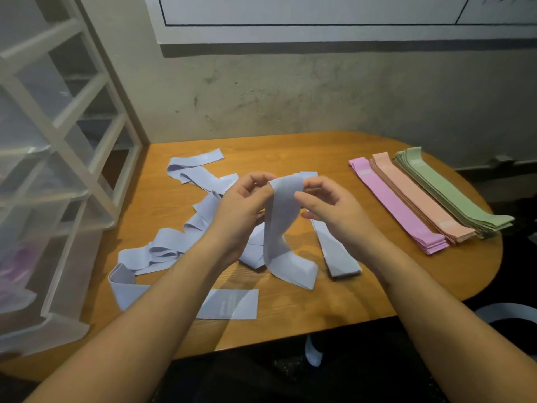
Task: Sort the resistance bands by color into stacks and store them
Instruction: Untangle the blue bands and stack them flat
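Observation:
Both hands hold up one pale blue band [283, 225] above the middle of the wooden table [343, 298]. My left hand [241, 205] pinches its top edge on the left, and my right hand [325, 202] pinches it on the right. The band's lower end trails down onto the table. Several loose pale blue bands [171, 245] lie tangled to the left and under my arms. A flat blue stack [334, 251] lies just right of the held band. At the right sit neat stacks of pink [395, 205], peach [418, 196] and green bands [453, 190].
A clear plastic drawer unit with a white frame [58, 158] stands at the table's left edge, something purple inside a lower drawer. A grey wall rises behind the table. The table's rounded right end is close to the green stack. A pale object [313, 351] lies on the floor below.

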